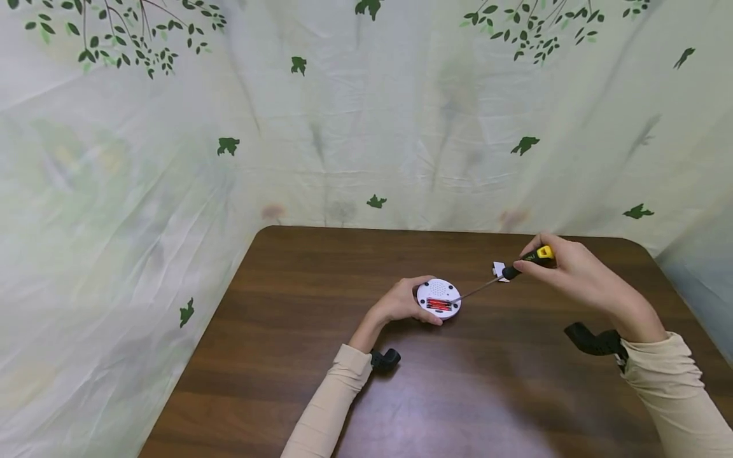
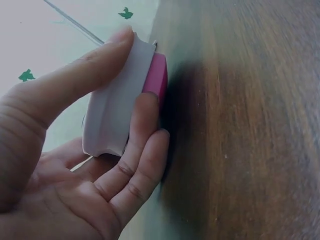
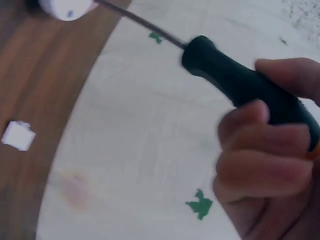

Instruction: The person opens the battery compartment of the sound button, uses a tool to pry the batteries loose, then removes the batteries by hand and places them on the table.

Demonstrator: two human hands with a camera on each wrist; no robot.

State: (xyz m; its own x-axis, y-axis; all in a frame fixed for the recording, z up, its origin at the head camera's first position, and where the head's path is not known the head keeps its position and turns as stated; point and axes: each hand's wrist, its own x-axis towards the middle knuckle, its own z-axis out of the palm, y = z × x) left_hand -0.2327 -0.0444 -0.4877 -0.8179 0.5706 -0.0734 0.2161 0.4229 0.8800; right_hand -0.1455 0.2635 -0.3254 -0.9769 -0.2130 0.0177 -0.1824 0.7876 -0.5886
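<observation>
My left hand (image 1: 405, 300) grips a round white battery-powered device (image 1: 439, 289) by its edge. Its underside faces up, showing speaker holes, dark feet and red batteries (image 1: 439, 305) in an uncovered compartment. In the left wrist view, the thumb lies on the white casing (image 2: 112, 110) and the fingers curl around the pink part (image 2: 157, 75) below. A screwdriver (image 3: 235, 75) with a dark and yellow handle is held between the thumb and fingers of my right hand (image 1: 581, 277). Its thin shaft (image 1: 481, 288) slants down left, the tip right at the compartment's right end.
A small white piece (image 1: 497, 268) lies on the brown wooden table (image 1: 321, 273), behind the screwdriver shaft. A pale curtain (image 1: 401, 127) with leaf and bird prints hangs along the table's back and left side. Dark wrist mounts (image 1: 595, 340) are strapped near both sleeves.
</observation>
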